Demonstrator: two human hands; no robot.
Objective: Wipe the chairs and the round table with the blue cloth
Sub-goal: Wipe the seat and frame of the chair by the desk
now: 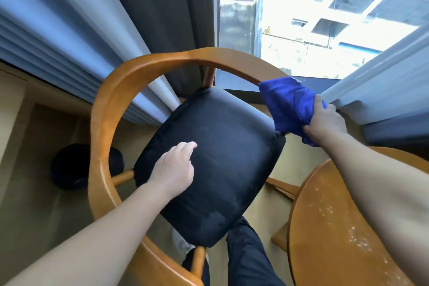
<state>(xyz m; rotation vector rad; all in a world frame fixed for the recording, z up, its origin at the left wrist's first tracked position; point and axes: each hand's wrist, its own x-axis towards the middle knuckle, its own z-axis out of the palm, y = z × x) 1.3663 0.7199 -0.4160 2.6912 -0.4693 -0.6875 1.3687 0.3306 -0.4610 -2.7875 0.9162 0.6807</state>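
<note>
Head view: chair [104, 123] wipe in hand, judged.
Left hand [173, 165]: loosely curled, empty, over seat [222, 169].
Cloth [290, 104]: bunched on rail's [162, 58] right end.
Right hand [325, 121]: grips cloth.
Next: likely sweep leftward along rail.
Room: curtain [371, 86] crowds right hand; table [325, 227] near; rail's left side free.

The single wide-angle camera sits on my head, facing forward and steeply down past my bare forearms. It looks from close above onto the curved wooden armchair with the black padded seat [222, 169]. The round wooden table [336, 227] fills the lower right corner, and the bright window [301, 18] lies along the top.
</note>
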